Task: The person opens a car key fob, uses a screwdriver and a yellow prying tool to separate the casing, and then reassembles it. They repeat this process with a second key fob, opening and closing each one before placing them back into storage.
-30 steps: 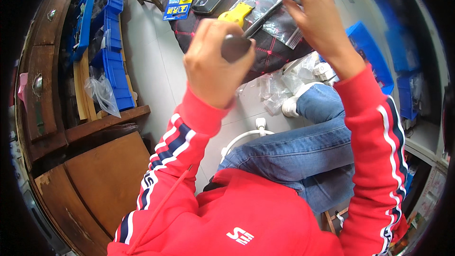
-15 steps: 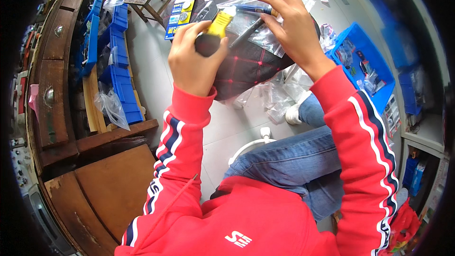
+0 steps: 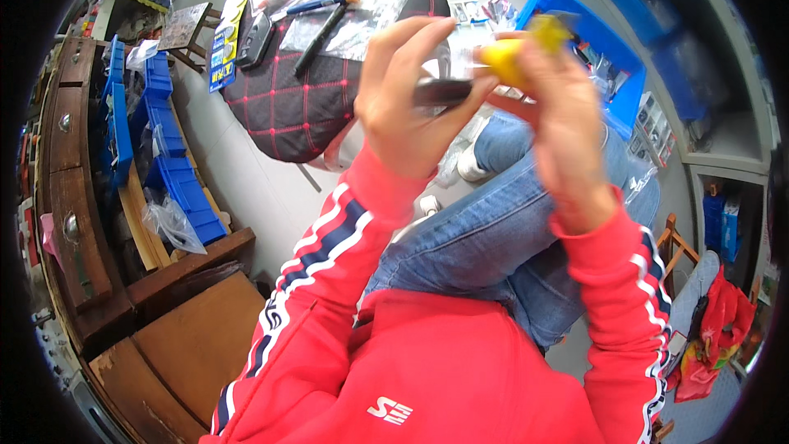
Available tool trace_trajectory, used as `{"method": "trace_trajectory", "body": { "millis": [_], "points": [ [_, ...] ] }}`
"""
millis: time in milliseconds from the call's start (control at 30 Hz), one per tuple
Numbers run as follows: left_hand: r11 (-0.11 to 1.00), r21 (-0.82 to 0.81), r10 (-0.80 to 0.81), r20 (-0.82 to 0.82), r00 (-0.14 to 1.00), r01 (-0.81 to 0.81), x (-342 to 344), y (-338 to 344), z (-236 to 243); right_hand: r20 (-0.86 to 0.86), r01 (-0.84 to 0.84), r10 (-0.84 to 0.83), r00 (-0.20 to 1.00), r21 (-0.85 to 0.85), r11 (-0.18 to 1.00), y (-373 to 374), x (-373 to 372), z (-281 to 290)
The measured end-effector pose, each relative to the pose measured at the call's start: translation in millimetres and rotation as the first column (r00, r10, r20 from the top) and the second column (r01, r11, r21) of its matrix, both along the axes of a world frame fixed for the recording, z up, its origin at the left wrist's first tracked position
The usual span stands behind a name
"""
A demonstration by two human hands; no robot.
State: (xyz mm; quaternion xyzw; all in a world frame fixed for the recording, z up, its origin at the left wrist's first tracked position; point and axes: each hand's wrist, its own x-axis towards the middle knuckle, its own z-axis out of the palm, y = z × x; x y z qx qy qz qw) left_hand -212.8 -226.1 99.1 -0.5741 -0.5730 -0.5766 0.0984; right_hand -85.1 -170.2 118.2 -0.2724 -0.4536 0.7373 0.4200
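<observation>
My left hand (image 3: pixel 403 107) is raised in front of me, its thumb and fingers curled round a glossy dark piece (image 3: pixel 444 92). Close beside it, my right hand (image 3: pixel 567 115) grips a bright yellow object (image 3: pixel 505 59); motion blurs both, and its exact kind does not show. To their left stands a black quilted seat (image 3: pixel 283 103) with red stitching. On it lie a black key fob (image 3: pixel 256 39), a blue-handled pen-like tool (image 3: pixel 320 4), a slim black stick (image 3: pixel 320 39), clear plastic bags (image 3: pixel 353 33) and a yellow-blue card of coin cells (image 3: pixel 223 53).
A blue bin (image 3: pixel 620 74) with small packed parts stands at the right. Blue open trays (image 3: pixel 185 189) and a brown wooden drawer cabinet (image 3: pixel 78 197) line the left side. A small wooden stool (image 3: pixel 185 29) stands at the far left.
Both hands have moved right, away from over the seat. The yellow object, earlier in my left hand, is now in my right. My view has swung to the right.
</observation>
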Motion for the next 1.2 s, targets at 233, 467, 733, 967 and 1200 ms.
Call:
{"method": "trace_trajectory", "body": {
  "millis": [233, 467, 733, 967, 1200],
  "points": [
    [0.947, -0.037, -0.32, -0.182, 0.93, 0.319, 49.9, 4.3, -9.6, 0.131, 0.193, -0.184, 0.974, -0.064, 0.979, -22.1, 125.7, -5.9],
    [0.896, 0.024, -0.356, 0.635, 0.685, 0.443, 40.3, -7.5, -7.6, 0.259, 0.293, -0.271, 0.927, -0.05, 0.955, -66.8, 188.0, -13.0],
    [0.506, -0.385, -0.489, 0.608, 0.625, 0.771, 101.4, -19.8, -15.0, 0.548, 0.075, -0.42, 0.724, 0.543, 0.837, -77.4, 182.1, 19.2],
    [0.333, -0.459, -0.476, 0.673, 0.567, 0.824, 128.9, -28.2, -21.6, 0.734, -0.047, -0.287, 0.615, 0.398, 0.916, -79.3, 191.5, 32.2],
    [0.291, -0.465, -0.548, 0.636, 0.544, 0.836, 134.8, -23.1, -20.1, 0.712, 0.059, -0.326, 0.622, 0.373, 0.926, -74.5, 176.5, 31.9]
  ]
}}
